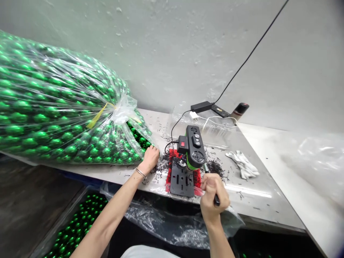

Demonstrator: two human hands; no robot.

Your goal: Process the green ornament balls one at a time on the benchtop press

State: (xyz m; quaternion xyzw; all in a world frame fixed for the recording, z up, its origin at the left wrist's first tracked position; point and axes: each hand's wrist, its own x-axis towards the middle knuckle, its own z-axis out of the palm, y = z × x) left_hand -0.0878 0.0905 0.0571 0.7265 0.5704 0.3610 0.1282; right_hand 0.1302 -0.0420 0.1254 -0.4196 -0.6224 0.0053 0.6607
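My left hand (151, 157) is at the torn opening of a big clear bag (67, 107) full of shiny green balls. Its fingers are curled at the edge of the opening, and what they may hold is hidden. My right hand (215, 193) is wrapped round a black-handled tool (216, 200), whose greenish shaft points toward a black device (196, 147). That device has round vents, buttons and a red switch, and stands over a slotted black base plate (182, 181). Under the plate lies a red mat (197, 179).
Small black bits (215, 166) are scattered round the device. White gloves (243, 164) lie to the right. Behind are a black power adapter (201, 106), cables and a dark-capped bottle (240, 110). More green balls (77, 222) fill a lined container below the table's left edge.
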